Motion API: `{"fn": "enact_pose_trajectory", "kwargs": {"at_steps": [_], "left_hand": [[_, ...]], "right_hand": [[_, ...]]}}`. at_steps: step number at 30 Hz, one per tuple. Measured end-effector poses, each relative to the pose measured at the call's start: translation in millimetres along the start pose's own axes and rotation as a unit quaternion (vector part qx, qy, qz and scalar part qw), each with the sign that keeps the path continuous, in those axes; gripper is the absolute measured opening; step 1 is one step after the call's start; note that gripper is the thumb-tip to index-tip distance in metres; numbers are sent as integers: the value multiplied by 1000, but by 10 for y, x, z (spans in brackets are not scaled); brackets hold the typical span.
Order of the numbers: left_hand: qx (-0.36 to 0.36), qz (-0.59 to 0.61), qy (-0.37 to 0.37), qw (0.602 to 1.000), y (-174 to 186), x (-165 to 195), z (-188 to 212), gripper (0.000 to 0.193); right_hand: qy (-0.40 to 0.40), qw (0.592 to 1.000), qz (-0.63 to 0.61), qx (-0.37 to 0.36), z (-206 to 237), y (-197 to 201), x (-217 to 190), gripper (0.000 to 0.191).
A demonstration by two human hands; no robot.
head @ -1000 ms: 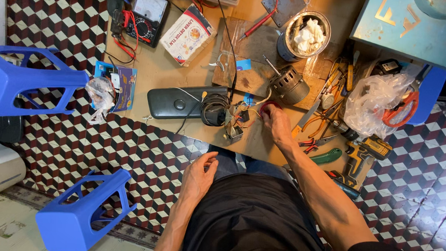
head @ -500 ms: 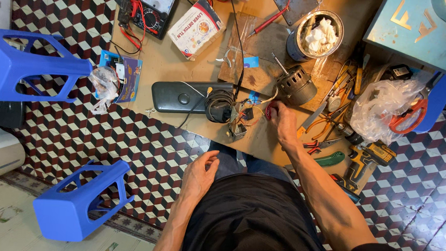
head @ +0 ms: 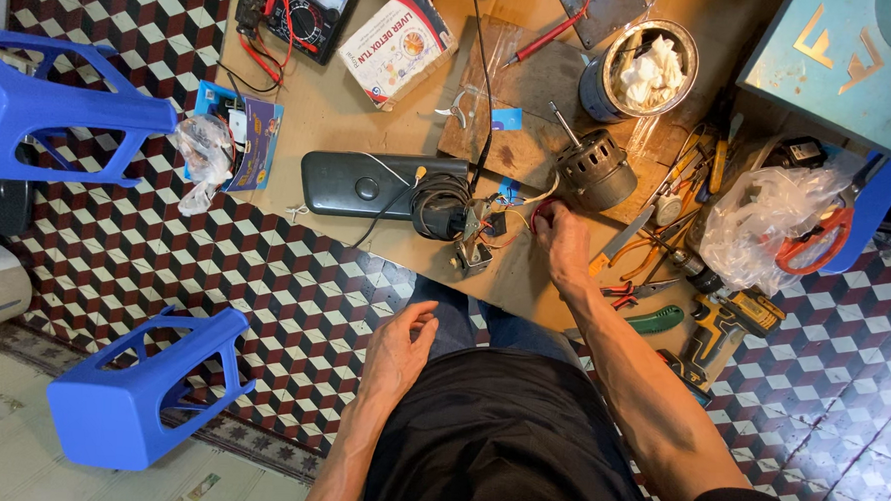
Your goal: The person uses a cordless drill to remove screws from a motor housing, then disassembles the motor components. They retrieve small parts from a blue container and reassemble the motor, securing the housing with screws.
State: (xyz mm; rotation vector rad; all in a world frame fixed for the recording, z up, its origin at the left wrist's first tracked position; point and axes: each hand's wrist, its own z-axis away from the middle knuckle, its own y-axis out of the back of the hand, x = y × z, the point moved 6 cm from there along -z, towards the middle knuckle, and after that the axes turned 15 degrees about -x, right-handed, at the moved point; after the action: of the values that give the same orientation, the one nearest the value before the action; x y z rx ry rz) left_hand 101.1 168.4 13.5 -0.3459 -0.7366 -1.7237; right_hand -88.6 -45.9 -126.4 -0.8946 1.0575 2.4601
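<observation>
The wires (head: 527, 212) beside the motor (head: 594, 170) are now being pinched in the right hand's (head: 563, 248) narrow grip, having shifted closer, while the left hand (head: 398, 351) is resting loosely open.

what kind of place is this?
Likely a small home or street-side electrical repair spot: a low board on a tiled floor holds a multimeter, a small motor, pliers and a cordless drill. The right hand works at loose wires.

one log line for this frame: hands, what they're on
right hand: on red wire beside small motor | left hand: free, on lap | board: black coiled cord, pliers
</observation>
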Motion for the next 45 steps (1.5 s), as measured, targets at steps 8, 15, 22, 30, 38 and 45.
{"fn": "enact_pose_trajectory", "kwargs": {"at_steps": [8,15,22,30,38,45], "left_hand": [[11,10,21,1000,-5,-134,6,35],[4,18,24,1000,-31,-218,-7,35],[9,12,14,1000,-32,-287,1,34],[-18,7,47,999,-77,-396,40,36],[-19,6,48,999,-48,-418,34,36],[-17,10,54,998,-37,-471,95,35]], "right_hand": [[72,991,88,77,10,-23,-53,15],[91,987,96,90,82,-29,-54,14],[93,976,175,85,23,-54,-100,19],[23,996,18,83,30,-13,114,19],[53,994,42,90,9,-56,-9,17],[55,984,141,98,-11,-101,-189,18]]}}
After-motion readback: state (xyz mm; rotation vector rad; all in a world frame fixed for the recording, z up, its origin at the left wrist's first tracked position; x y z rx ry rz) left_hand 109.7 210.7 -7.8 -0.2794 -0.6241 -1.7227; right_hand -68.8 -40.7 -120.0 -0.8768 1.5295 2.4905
